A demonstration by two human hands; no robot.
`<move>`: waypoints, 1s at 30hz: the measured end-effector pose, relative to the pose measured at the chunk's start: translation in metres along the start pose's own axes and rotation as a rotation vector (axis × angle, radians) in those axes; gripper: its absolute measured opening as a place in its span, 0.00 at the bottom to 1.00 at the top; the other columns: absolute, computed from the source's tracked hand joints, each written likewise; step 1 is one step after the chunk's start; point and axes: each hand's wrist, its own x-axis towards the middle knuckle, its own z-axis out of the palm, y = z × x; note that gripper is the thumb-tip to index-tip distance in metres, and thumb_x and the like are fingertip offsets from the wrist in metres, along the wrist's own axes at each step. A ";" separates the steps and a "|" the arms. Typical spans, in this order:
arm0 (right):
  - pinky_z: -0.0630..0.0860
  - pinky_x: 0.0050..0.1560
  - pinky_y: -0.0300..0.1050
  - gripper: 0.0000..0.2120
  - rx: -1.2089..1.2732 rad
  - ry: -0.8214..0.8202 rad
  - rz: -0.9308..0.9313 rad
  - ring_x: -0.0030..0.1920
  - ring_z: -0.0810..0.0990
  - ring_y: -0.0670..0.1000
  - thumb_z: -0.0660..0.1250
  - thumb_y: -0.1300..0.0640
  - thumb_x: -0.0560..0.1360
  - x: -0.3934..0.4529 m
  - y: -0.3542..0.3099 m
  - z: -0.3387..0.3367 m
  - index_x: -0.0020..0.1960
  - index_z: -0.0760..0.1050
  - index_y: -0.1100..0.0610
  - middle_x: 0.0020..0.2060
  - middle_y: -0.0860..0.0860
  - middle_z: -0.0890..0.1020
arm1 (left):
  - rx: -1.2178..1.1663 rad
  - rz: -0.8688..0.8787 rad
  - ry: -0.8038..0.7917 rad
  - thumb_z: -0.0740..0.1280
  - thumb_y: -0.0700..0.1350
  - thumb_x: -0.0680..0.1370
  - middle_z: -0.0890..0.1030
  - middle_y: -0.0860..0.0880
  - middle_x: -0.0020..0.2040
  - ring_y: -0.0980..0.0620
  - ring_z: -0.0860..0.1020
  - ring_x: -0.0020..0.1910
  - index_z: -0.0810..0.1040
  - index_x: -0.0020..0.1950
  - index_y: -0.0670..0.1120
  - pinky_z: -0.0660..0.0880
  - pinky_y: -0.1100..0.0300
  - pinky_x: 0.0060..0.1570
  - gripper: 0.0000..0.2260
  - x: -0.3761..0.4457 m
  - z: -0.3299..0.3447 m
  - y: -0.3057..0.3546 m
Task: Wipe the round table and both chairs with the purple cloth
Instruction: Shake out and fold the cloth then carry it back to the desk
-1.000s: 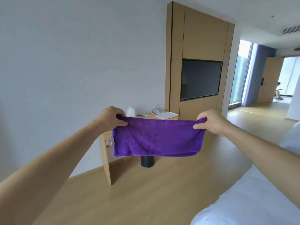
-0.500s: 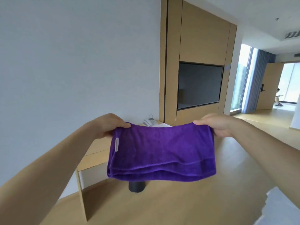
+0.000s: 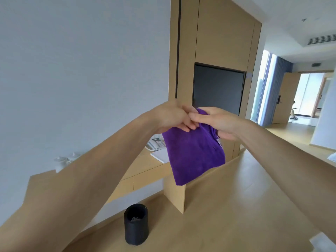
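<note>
Here both hands met at the centre of the frame, raised in front of the wooden wall panel. The left hand (image 3: 171,117) had its fingers (image 3: 187,126) curled and pinching the top edge of the purple cloth (image 3: 194,153). The right hand (image 3: 218,122) gripped the same top edge just beside it, thumb laid across the cloth's upper corner and the remaining fingers curled behind the fabric. The fingertips of the two hands touched or nearly touched; which, could not be told.

The purple cloth hung folded below the hands, in the air, in the middle of the frame. A small pale label (image 3: 219,142) showed at its right edge.

Behind and below the cloth, the wooden counter (image 3: 145,164) ran along the wall at lower left. On it: a white telephone (image 3: 156,143), a white pad (image 3: 161,155), and two white lidded cups (image 3: 62,161), partly hidden by the left forearm. A black bin (image 3: 136,225) stood on the floor at lower centre. A dark screen (image 3: 218,88) was set into the panel above the hands.
</note>
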 end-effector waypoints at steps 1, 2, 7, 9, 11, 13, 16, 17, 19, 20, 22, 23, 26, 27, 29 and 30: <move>0.81 0.44 0.39 0.13 -0.072 0.026 -0.017 0.50 0.86 0.52 0.77 0.51 0.70 0.016 0.005 -0.007 0.53 0.83 0.53 0.49 0.52 0.87 | 0.108 0.072 0.044 0.66 0.29 0.74 0.83 0.42 0.47 0.48 0.81 0.46 0.83 0.53 0.39 0.80 0.58 0.47 0.12 0.016 -0.010 -0.011; 0.80 0.41 0.37 0.10 -0.137 0.055 -0.037 0.47 0.86 0.50 0.77 0.57 0.70 0.038 0.010 -0.017 0.51 0.84 0.52 0.46 0.51 0.87 | 0.168 0.143 0.094 0.69 0.31 0.73 0.81 0.45 0.46 0.50 0.78 0.46 0.83 0.53 0.42 0.77 0.58 0.45 0.11 0.039 -0.024 -0.024; 0.81 0.42 0.39 0.09 -0.141 0.126 -0.018 0.48 0.86 0.51 0.71 0.64 0.76 0.102 0.039 -0.063 0.53 0.82 0.52 0.46 0.50 0.86 | 0.035 0.035 -0.202 0.79 0.51 0.65 0.77 0.57 0.63 0.58 0.76 0.62 0.65 0.75 0.58 0.74 0.61 0.60 0.41 0.125 -0.064 -0.101; 0.81 0.43 0.40 0.10 -0.025 0.150 0.016 0.47 0.86 0.51 0.67 0.65 0.79 0.125 0.055 -0.082 0.52 0.83 0.53 0.46 0.52 0.86 | -0.200 -0.061 -0.322 0.80 0.49 0.66 0.82 0.55 0.61 0.53 0.80 0.61 0.72 0.70 0.58 0.74 0.52 0.65 0.34 0.160 -0.059 -0.141; 0.81 0.39 0.40 0.14 0.156 0.210 0.022 0.42 0.86 0.50 0.63 0.66 0.80 0.147 0.075 -0.108 0.45 0.85 0.55 0.41 0.52 0.86 | -0.461 -0.163 -0.337 0.83 0.55 0.62 0.83 0.51 0.57 0.49 0.82 0.57 0.81 0.60 0.54 0.74 0.47 0.64 0.28 0.192 -0.046 -0.182; 0.80 0.39 0.43 0.12 0.274 0.289 0.033 0.39 0.85 0.49 0.61 0.65 0.80 0.169 0.100 -0.129 0.46 0.83 0.58 0.37 0.51 0.85 | -0.634 -0.259 -0.354 0.83 0.59 0.59 0.84 0.47 0.56 0.47 0.82 0.55 0.84 0.56 0.50 0.76 0.48 0.61 0.29 0.218 -0.025 -0.227; 0.77 0.45 0.46 0.08 0.367 0.364 0.085 0.40 0.83 0.51 0.61 0.63 0.80 0.207 0.144 -0.159 0.50 0.80 0.60 0.39 0.52 0.84 | -0.648 -0.279 -0.403 0.80 0.53 0.68 0.81 0.45 0.65 0.45 0.79 0.64 0.79 0.66 0.45 0.75 0.49 0.65 0.29 0.257 0.005 -0.271; 0.76 0.45 0.47 0.08 0.397 0.367 0.103 0.41 0.83 0.51 0.61 0.63 0.79 0.222 0.159 -0.170 0.52 0.80 0.60 0.41 0.53 0.83 | -0.620 -0.275 -0.375 0.80 0.49 0.69 0.80 0.44 0.66 0.44 0.78 0.65 0.77 0.69 0.44 0.74 0.48 0.67 0.30 0.274 0.008 -0.278; 0.77 0.43 0.47 0.10 0.449 0.317 0.132 0.40 0.84 0.52 0.60 0.65 0.79 0.250 0.187 -0.195 0.51 0.81 0.60 0.41 0.54 0.84 | -0.531 -0.266 -0.273 0.77 0.46 0.73 0.81 0.44 0.64 0.43 0.79 0.64 0.75 0.69 0.43 0.73 0.42 0.67 0.26 0.312 0.004 -0.287; 0.78 0.41 0.46 0.13 0.480 0.268 0.146 0.39 0.85 0.52 0.59 0.66 0.78 0.264 0.199 -0.209 0.49 0.82 0.59 0.41 0.54 0.84 | -0.473 -0.258 -0.228 0.75 0.46 0.75 0.82 0.45 0.63 0.43 0.80 0.63 0.75 0.69 0.44 0.74 0.39 0.65 0.23 0.333 -0.002 -0.289; 0.80 0.41 0.47 0.17 0.435 0.174 0.206 0.44 0.84 0.56 0.57 0.69 0.75 0.292 0.221 -0.240 0.53 0.83 0.60 0.45 0.56 0.84 | -0.364 -0.238 -0.177 0.71 0.50 0.78 0.82 0.46 0.63 0.43 0.81 0.62 0.76 0.69 0.47 0.75 0.36 0.62 0.20 0.374 -0.017 -0.289; 0.80 0.44 0.51 0.19 0.368 0.139 0.234 0.49 0.83 0.60 0.57 0.70 0.74 0.308 0.232 -0.256 0.60 0.80 0.62 0.51 0.60 0.83 | -0.310 -0.231 -0.161 0.70 0.51 0.78 0.82 0.46 0.63 0.42 0.81 0.62 0.77 0.68 0.47 0.75 0.36 0.62 0.19 0.395 -0.025 -0.287; 0.76 0.61 0.62 0.26 0.214 0.030 0.268 0.61 0.79 0.66 0.60 0.73 0.73 0.359 0.259 -0.295 0.71 0.68 0.65 0.64 0.64 0.78 | -0.094 -0.193 -0.088 0.69 0.52 0.79 0.84 0.47 0.59 0.44 0.82 0.59 0.81 0.64 0.49 0.76 0.41 0.64 0.15 0.448 -0.044 -0.275; 0.75 0.65 0.63 0.28 0.208 -0.030 0.255 0.64 0.79 0.63 0.65 0.72 0.73 0.377 0.264 -0.304 0.72 0.68 0.62 0.66 0.62 0.78 | -0.041 -0.179 -0.052 0.69 0.50 0.79 0.85 0.47 0.57 0.44 0.83 0.57 0.82 0.62 0.49 0.77 0.43 0.63 0.13 0.464 -0.049 -0.272; 0.78 0.61 0.58 0.32 0.218 -0.183 0.235 0.64 0.80 0.57 0.74 0.63 0.71 0.411 0.275 -0.311 0.72 0.70 0.51 0.65 0.54 0.80 | 0.012 -0.182 0.009 0.68 0.46 0.80 0.86 0.45 0.54 0.44 0.84 0.55 0.84 0.58 0.46 0.78 0.46 0.62 0.09 0.490 -0.057 -0.272; 0.80 0.57 0.56 0.33 0.229 -0.233 0.239 0.63 0.81 0.54 0.78 0.58 0.68 0.428 0.281 -0.311 0.70 0.71 0.47 0.64 0.50 0.81 | 0.029 -0.195 0.021 0.68 0.44 0.80 0.86 0.44 0.54 0.42 0.83 0.55 0.84 0.58 0.44 0.78 0.47 0.62 0.09 0.500 -0.060 -0.275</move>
